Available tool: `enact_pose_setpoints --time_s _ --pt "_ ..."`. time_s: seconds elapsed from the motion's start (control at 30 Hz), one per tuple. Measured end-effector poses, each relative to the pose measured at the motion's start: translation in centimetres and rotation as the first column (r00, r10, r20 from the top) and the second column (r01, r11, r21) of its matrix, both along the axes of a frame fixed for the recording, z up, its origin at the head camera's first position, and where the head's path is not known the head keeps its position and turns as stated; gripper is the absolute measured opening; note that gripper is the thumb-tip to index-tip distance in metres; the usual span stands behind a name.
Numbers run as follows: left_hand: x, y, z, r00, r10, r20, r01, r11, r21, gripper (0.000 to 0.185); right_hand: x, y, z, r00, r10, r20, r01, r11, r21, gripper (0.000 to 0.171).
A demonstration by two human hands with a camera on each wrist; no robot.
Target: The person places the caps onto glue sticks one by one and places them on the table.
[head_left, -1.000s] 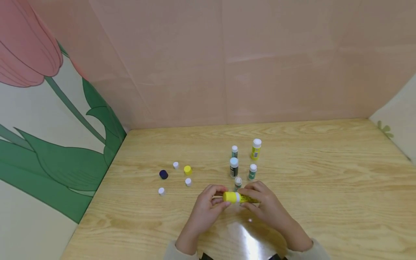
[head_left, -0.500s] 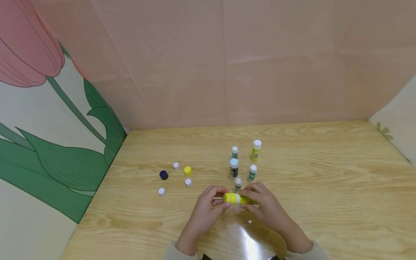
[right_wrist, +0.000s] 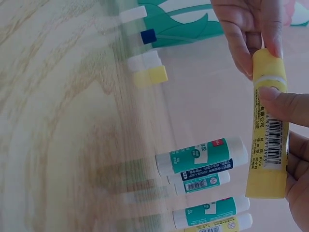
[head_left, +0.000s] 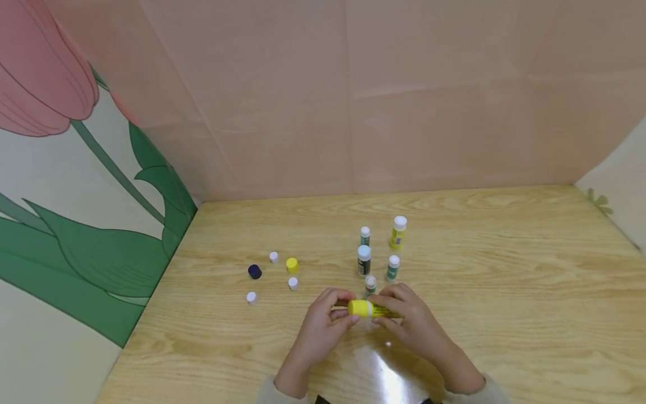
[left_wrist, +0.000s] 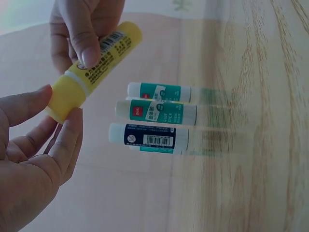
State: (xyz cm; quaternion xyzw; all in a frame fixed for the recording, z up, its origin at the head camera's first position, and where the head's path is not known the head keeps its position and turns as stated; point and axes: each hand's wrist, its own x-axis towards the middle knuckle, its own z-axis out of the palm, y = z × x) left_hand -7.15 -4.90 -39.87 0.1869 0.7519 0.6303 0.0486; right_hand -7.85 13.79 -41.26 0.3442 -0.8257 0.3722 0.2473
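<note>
A yellow glue stick [right_wrist: 268,145] with a barcode label lies level between both hands above the table. My left hand [head_left: 321,326] pinches its yellow cap [left_wrist: 66,98] between thumb and fingers, and the cap sits against a white ring on the body. From the other end, my right hand [head_left: 418,320] grips the labelled body, thumb along the print in the right wrist view. Just beyond the hands stand several upright glue sticks with white tops: a green one [head_left: 370,286] nearest, a dark blue one [head_left: 364,264], another green one [head_left: 392,269] and a yellow one [head_left: 398,235] farthest.
On the wooden table [head_left: 504,269], left of the hands, lie loose caps: a dark blue cap [head_left: 254,271], a yellow cap [head_left: 292,265] and three white ones, one white cap [head_left: 252,298] nearest. A pink backdrop [head_left: 348,112] rises behind, with a tulip-print panel [head_left: 101,264] at left.
</note>
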Motion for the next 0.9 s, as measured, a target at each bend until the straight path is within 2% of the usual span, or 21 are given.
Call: enact_pose_setpoints --time_s 0.63,0.9 --pt "0.04 0.14 0.07 1.0 0.0 0.008 0.0 1.0 -0.001 0.028 -0.02 -0.01 -0.08 1.0 0.01 -0.007 -0.01 1.0 0.0 0.038" --pt "-0.02 0.25 0.14 0.999 0.01 0.053 -0.01 1.0 -0.008 0.028 -0.12 -0.01 -0.13 1.0 0.007 -0.005 -0.007 1.0 0.008 0.037"
